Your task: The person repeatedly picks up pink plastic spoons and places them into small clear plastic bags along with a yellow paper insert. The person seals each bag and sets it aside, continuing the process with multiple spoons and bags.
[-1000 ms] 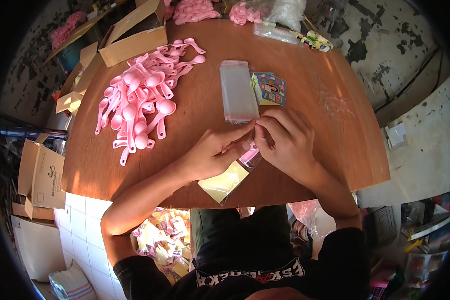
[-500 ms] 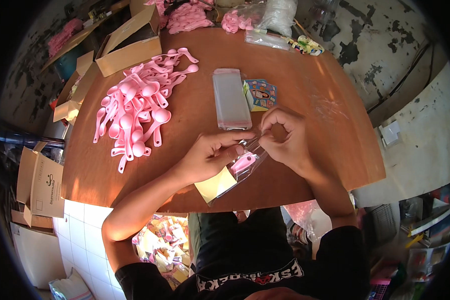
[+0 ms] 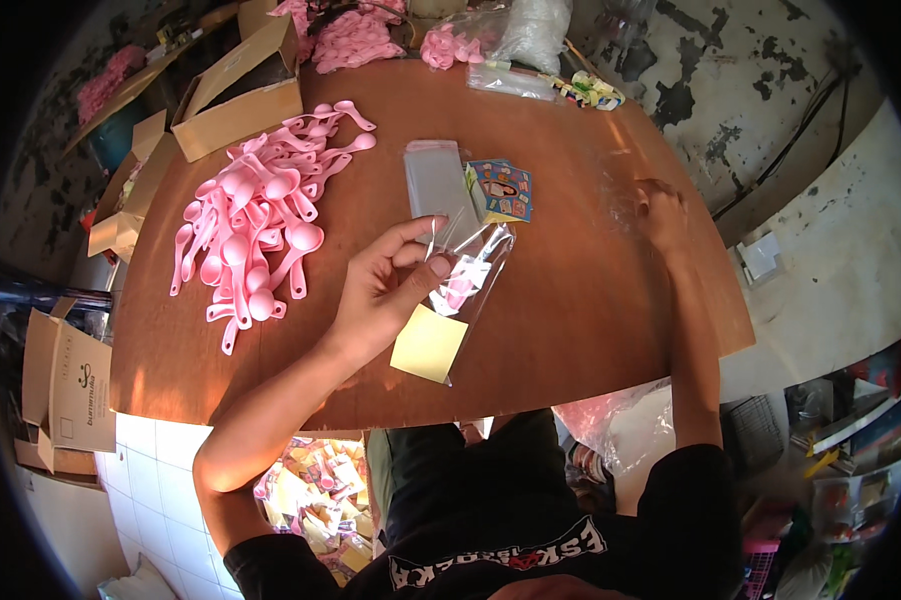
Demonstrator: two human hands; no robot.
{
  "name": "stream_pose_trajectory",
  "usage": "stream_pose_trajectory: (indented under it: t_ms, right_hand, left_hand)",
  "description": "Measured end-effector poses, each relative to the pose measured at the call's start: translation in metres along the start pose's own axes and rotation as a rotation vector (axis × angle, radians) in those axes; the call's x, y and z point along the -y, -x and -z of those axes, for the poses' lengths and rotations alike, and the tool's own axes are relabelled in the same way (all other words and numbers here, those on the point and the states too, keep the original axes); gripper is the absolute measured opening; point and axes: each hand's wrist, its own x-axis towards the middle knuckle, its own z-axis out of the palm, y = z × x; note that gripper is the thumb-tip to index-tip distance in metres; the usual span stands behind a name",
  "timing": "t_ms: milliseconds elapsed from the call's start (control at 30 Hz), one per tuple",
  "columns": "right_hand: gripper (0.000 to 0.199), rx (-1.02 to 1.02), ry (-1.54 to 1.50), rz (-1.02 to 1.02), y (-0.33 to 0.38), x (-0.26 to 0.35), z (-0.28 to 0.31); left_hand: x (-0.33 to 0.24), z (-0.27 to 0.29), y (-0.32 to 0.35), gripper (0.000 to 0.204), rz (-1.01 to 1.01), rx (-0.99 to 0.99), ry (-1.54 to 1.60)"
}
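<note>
My left hand (image 3: 395, 285) pinches the upper part of a clear plastic bag (image 3: 485, 290) between thumb and fingers, above the table. Inside the bag are a pink spoon (image 3: 459, 289), partly hidden by glare, and a pale yellow card (image 3: 429, 343) at its lower end. Out at the table's right side is my right hand (image 3: 662, 212), its fingers curled together; what they hold, if anything, is too small to tell. Thin clear plastic scraps (image 3: 620, 205) lie beside its fingers. A stack of flat clear bags (image 3: 435, 180) rests mid-table, next to printed blue cards (image 3: 505, 188).
A heap of pink spoons (image 3: 245, 210) covers the left of the brown table (image 3: 570, 330). An open cardboard box (image 3: 235, 105) stands at its far left edge. Bagged pink spoons (image 3: 450, 45) and a clear plastic pack (image 3: 510, 82) lie at the back. Filled packets (image 3: 320, 490) are piled below.
My right hand has left the bag's mouth and moved right and away, to the plastic scraps. My left hand has raised the bag, which now hangs more upright.
</note>
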Motion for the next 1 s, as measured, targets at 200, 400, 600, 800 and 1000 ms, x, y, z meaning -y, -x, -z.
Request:
stream_pose_trajectory:
  t_ms: [200,400,600,800,1000]
  right_hand:
    - [0.024,-0.116,0.246,0.107,0.039,0.088,-0.048]
    - [0.027,0.38,-0.321,0.244,0.083,0.185,-0.127]
    - [0.014,0.255,-0.293,0.595,0.074,0.228,-0.143]
    - [0.006,0.166,-0.275,0.645,0.05,0.236,-0.14]
    - [0.008,0.214,-0.41,0.33,0.059,0.234,-0.147]
  left_hand:
    - [0.002,0.012,0.002,0.02,-0.02,0.036,-0.049]
    - [0.002,0.009,0.002,0.014,-0.082,-0.022,0.048]
    - [-0.002,0.013,0.0,0.052,-0.168,0.093,0.128]
    - [-0.003,0.016,-0.002,0.07,-0.434,-0.08,-0.333]
    - [0.0,0.007,-0.003,0.07,-0.201,0.054,-0.385]
